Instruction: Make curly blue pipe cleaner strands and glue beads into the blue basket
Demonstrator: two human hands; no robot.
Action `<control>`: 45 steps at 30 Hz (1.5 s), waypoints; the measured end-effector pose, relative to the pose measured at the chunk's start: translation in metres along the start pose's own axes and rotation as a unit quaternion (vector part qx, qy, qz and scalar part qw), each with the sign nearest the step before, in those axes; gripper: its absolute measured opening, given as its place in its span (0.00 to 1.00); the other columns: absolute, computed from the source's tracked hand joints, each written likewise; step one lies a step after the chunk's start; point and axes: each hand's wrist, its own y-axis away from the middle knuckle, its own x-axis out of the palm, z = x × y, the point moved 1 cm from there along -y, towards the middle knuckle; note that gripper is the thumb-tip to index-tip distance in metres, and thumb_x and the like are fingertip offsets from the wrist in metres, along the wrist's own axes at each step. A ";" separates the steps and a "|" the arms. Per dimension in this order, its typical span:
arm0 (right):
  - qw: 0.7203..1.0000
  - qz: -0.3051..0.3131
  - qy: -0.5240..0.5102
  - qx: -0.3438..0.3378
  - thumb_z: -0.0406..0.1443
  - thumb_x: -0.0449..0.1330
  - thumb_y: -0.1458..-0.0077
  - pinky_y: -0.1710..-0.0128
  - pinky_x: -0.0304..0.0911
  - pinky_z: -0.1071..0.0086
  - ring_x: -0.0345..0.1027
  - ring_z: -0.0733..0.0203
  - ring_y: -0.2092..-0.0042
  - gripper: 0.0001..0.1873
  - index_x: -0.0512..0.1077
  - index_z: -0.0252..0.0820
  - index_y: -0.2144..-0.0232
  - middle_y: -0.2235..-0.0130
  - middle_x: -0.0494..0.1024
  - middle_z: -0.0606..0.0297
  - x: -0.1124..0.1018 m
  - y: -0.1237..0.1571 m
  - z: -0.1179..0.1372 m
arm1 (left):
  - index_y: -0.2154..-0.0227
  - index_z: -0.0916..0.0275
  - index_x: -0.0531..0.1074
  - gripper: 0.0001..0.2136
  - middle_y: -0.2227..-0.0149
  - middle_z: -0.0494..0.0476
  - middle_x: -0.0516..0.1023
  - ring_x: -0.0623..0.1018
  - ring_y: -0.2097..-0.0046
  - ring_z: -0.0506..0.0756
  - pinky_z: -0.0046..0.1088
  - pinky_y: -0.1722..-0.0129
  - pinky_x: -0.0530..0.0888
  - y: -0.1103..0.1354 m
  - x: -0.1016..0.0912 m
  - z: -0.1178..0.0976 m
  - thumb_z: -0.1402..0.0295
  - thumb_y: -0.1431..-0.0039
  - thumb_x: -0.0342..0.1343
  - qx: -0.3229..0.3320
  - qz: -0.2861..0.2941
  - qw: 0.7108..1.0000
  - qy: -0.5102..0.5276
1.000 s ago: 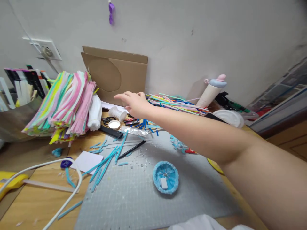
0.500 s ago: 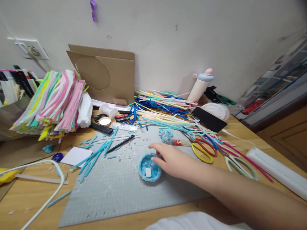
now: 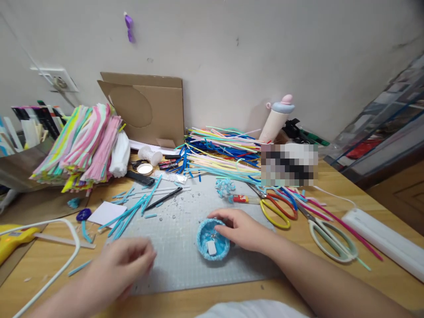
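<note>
A small blue fuzzy bowl (image 3: 200, 247) sits on the grey cutting mat (image 3: 172, 269). Inside it lie a small white block (image 3: 211, 247) and a silvery bit too small to name. My right hand (image 3: 241, 227) grips the bowl's far right rim, thumb over the inside. Left of the bowl, above the mat's near-left part, is my left hand (image 3: 127, 265); its fingers look curled but are smeared by motion, so whether they hold anything is unclear. Cut blue pipe cleaners (image 3: 132, 216) lie beyond it.
Behind the bowl are a blue curly cluster (image 3: 225, 187), a glue tube (image 3: 245, 199) and yellow-orange scissors (image 3: 276, 214). Green-handled scissors (image 3: 333, 240) lie right. Pipe cleaner bundles (image 3: 79, 145) stand left, near a yellow glue gun (image 3: 16, 243). Tiny beads (image 3: 174, 217) dot the mat.
My left hand has come into view at the lower left. My right hand has closed in on the bowl's rim. The camera view has shifted slightly.
</note>
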 end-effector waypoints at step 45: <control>0.902 -0.146 -0.397 -0.089 0.41 0.64 0.47 0.62 0.68 0.67 0.73 0.63 0.68 0.08 0.75 0.43 0.69 0.72 0.79 0.68 -0.014 0.017 0.030 | 0.68 0.60 0.73 0.03 0.68 0.53 0.76 0.74 0.63 0.55 0.32 0.61 0.69 -0.066 0.052 -0.170 0.68 0.43 0.56 0.316 -0.124 0.935 0.101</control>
